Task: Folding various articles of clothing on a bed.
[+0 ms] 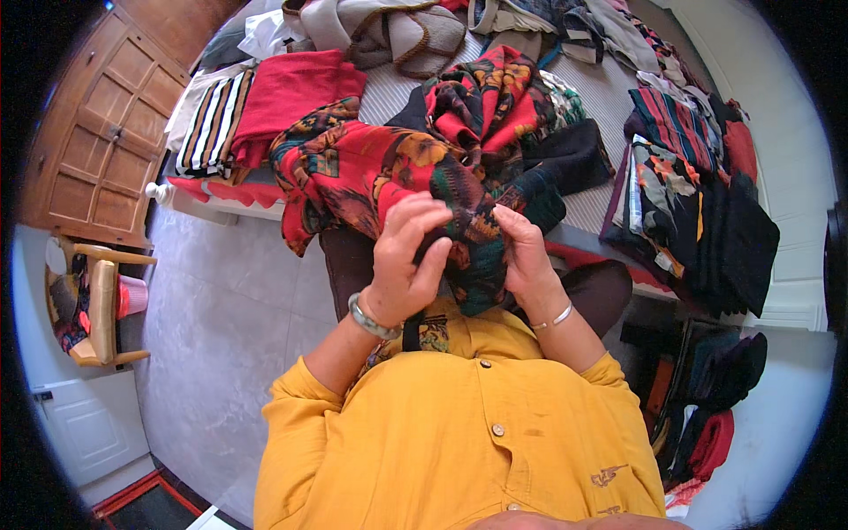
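Note:
A red, black and green flower-patterned garment [353,163] lies bunched over my lap and the near edge of the bed. Its exact kind is hidden by the folds. My left hand [408,261] is at its near part, fingers bent and apart from the thumb, with no cloth visibly gripped. On the other side, my right hand [527,258] pinches the garment's edge between thumb and fingers. More of the same patterned cloth [490,102] lies heaped just beyond, beside a dark cloth piece [570,159].
On the striped bed cover [389,93] are a folded red garment [296,97], a striped one [215,119] and grey clothes [389,31] at the back. Folded stacks [671,194] line the right edge. A wooden chair [104,309] stands left; dark clothes [729,371] hang low right.

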The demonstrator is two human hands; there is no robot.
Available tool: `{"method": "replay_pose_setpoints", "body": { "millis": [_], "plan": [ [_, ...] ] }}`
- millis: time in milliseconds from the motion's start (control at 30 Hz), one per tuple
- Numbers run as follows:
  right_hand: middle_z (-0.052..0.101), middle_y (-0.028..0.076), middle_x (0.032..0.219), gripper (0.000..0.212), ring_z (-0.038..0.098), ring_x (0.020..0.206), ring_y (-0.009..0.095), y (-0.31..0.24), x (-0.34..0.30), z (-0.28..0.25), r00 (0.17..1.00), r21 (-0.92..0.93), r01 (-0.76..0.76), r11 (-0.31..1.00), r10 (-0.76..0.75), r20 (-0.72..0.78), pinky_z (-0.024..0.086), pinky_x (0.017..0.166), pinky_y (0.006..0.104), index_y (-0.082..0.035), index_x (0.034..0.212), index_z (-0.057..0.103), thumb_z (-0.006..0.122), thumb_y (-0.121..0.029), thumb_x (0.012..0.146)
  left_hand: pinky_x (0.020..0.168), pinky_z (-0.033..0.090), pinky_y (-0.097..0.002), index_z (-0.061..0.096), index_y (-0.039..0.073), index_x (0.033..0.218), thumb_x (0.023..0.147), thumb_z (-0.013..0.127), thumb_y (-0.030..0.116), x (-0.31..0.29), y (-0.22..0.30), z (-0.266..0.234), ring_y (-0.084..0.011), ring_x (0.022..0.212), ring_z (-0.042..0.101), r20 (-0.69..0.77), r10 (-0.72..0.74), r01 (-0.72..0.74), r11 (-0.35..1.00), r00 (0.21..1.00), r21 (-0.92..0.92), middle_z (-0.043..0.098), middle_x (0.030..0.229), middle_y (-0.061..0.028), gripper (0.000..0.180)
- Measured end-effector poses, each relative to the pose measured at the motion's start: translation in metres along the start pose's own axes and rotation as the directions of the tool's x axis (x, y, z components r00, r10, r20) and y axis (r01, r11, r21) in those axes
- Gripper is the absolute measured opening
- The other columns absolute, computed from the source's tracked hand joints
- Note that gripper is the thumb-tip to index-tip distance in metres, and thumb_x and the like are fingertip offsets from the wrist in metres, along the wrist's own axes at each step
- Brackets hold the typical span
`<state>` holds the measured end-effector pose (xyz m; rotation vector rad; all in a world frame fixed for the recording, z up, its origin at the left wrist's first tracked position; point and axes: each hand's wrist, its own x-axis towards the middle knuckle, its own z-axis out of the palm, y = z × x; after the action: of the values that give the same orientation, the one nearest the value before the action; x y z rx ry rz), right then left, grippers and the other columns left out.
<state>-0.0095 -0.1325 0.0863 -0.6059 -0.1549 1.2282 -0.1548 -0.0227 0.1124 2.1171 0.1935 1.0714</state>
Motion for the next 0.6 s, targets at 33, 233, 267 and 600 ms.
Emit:
{"method": "replay_pose_setpoints", "body": {
  "millis": [33,233,267,600],
  "plan": [
    [0.065,0.010,0.101,0.023,0.064,0.089,0.018,-0.002,0.000,0.002,1.000,0.003,0.004,1.000,-0.004,-0.003,0.050,0.084,0.0337,-0.001,0.104,0.060,0.050,-0.016,0.090,0.100,0.033,-0.0450,0.058,0.000,0.112,0.078,0.059,0.004,0.006,-0.005,-0.001,-0.0384,0.112,0.049,0.024,0.018,-0.019,0.999,1.000,0.039,0.056,0.113,-0.0176,0.034],
    [0.065,0.003,0.082,0.020,0.061,0.071,0.011,-0.029,0.005,0.012,0.993,-0.390,-0.033,0.920,0.073,0.088,0.050,0.067,0.0261,-0.003,0.086,0.062,0.050,-0.019,0.090,0.104,0.026,-0.0420,0.059,-0.001,0.110,0.087,0.052,0.015,0.053,-0.029,-0.005,-0.0323,0.108,0.053,0.362,0.013,-0.078,0.983,0.932,0.165,0.060,0.107,-0.0149,0.029],
    [0.065,0.003,0.082,0.020,0.061,0.071,0.011,-0.035,0.007,0.008,0.994,-0.385,-0.028,0.923,0.064,0.083,0.050,0.067,0.0261,-0.003,0.086,0.062,0.050,-0.019,0.090,0.100,0.032,-0.0402,0.060,-0.001,0.106,0.088,0.051,0.017,0.058,-0.030,-0.009,-0.0311,0.105,0.054,0.522,-0.088,0.013,0.989,0.848,0.145,0.062,0.102,-0.0144,0.027],
    [0.065,0.002,0.077,0.018,0.058,0.070,0.007,-0.036,0.030,-0.006,0.983,-0.550,-0.064,0.833,0.147,0.107,0.048,0.063,0.0248,-0.002,0.078,0.063,0.059,-0.016,0.088,0.074,0.049,-0.0242,0.063,0.000,0.095,0.092,0.052,0.017,0.022,-0.024,-0.008,-0.0095,0.080,0.061,0.596,-0.500,0.765,0.258,0.628,-0.590,0.066,0.090,-0.0025,0.020]
  ]
}}
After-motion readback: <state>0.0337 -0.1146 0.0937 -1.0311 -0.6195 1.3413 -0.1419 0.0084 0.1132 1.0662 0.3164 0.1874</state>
